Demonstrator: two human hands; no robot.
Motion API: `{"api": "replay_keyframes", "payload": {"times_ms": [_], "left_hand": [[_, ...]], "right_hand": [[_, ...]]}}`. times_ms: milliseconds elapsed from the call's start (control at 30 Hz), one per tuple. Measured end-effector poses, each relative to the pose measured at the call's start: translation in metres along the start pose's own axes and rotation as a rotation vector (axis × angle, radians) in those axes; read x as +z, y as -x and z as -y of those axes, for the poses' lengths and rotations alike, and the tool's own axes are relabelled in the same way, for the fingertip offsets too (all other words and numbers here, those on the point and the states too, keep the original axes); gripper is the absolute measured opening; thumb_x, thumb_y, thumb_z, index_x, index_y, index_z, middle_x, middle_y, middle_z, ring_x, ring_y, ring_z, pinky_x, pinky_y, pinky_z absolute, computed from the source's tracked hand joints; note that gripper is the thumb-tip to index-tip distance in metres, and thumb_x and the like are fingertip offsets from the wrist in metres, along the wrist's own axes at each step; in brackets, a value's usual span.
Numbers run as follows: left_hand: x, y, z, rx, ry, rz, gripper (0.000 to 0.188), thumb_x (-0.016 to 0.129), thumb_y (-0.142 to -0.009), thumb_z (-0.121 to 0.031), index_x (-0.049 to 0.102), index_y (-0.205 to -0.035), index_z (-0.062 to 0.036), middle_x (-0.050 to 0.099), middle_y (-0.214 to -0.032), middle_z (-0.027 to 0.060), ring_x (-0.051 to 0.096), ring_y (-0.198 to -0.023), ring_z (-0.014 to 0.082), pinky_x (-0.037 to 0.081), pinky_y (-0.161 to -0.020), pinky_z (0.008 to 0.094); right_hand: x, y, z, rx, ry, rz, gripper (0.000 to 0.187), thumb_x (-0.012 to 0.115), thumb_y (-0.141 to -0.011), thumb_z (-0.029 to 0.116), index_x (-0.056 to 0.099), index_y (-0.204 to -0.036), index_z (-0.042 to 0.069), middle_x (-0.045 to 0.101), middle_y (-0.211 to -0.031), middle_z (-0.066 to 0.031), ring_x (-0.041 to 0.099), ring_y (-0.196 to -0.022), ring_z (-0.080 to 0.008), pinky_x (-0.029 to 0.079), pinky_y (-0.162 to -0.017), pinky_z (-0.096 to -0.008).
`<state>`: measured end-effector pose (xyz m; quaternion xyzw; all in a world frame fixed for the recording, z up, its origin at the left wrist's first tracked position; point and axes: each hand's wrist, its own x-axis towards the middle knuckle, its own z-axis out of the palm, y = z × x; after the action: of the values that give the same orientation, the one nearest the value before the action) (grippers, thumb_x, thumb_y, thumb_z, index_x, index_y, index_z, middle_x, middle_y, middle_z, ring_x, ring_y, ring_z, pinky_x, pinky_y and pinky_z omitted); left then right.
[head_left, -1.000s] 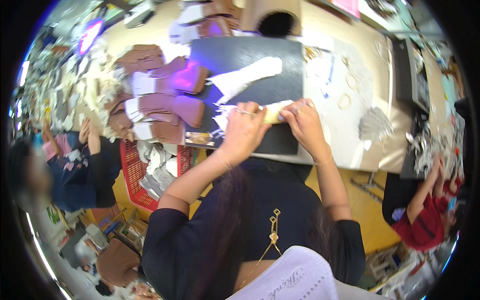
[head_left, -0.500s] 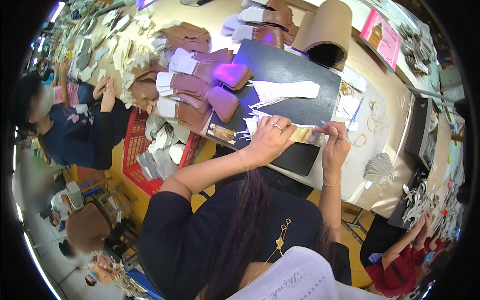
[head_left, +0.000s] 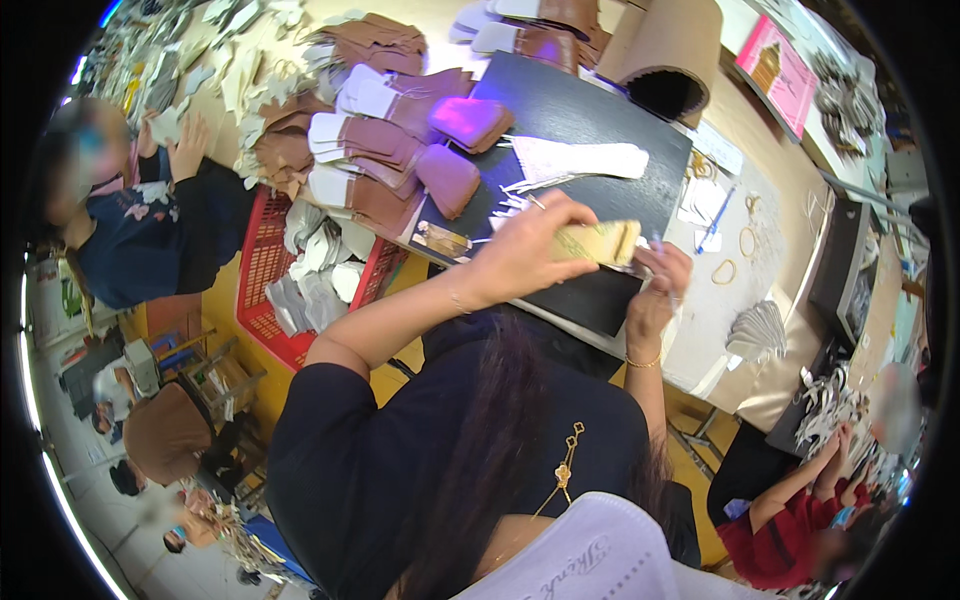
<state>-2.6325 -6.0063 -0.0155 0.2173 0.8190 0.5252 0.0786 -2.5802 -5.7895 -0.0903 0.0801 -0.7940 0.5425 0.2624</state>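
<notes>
My left hand [head_left: 535, 250], a ring on one finger, grips a yellowish, flat block-like piece [head_left: 600, 243] over the black board [head_left: 575, 105]. Just right of that piece, my right hand [head_left: 660, 282] is closed, its fingers smeared by motion. A slim pen-like tool is in it, only partly visible. White stringy ends [head_left: 508, 210] show beside my left hand; what they belong to is mostly hidden. Farther up the board lies a white cut piece [head_left: 590, 160] with thin strips at its left end. A small picture card [head_left: 440, 241] rests at the board's near left corner.
Brown and white cut pieces [head_left: 375, 145] lie in stacks to the left, beside purple-lit pads [head_left: 470, 122]. Below them stands a red basket [head_left: 250, 290] of white pieces. A brown cardboard roll [head_left: 675, 45], rubber bands [head_left: 748, 240] and a blue pen [head_left: 716, 220] are rightward. Co-workers sit on both sides.
My left hand has raised and tilted the yellowish piece, moving slightly right. My right hand has shifted a little downward and left. The co-worker at left has moved their hands.
</notes>
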Motion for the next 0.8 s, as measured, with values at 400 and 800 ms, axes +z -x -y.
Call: {"api": "replay_keyframes", "payload": {"times_ms": [400,800], "left_hand": [[-0.032,-0.09,-0.008,0.158,-0.298,-0.154,0.041,0.085,-0.076,-0.02,0.068,-0.108,-0.0024,0.065,-0.101,0.0126,0.066,-0.092,0.0305,0.052,-0.083,0.0378],[0.014,-0.042,0.008,0.077,-0.351,0.222,0.042,0.082,-0.075,-0.019,0.069,-0.111,-0.0001,0.06,-0.104,0.0137,0.059,-0.1,0.0331,0.048,-0.09,0.0417]], "right_hand": [[0.004,0.005,-0.004,-0.042,0.014,0.039,0.02,0.056,-0.102,0.024,0.062,-0.116,0.011,0.061,-0.106,-0.0148,0.066,-0.087,-0.0277,0.054,-0.074,-0.0336],[-0.044,-0.009,-0.005,0.01,0.039,-0.147,0.032,0.039,-0.109,0.031,0.054,-0.12,0.005,0.051,-0.114,-0.0141,0.069,-0.093,-0.0257,0.055,-0.087,-0.0392]]}}
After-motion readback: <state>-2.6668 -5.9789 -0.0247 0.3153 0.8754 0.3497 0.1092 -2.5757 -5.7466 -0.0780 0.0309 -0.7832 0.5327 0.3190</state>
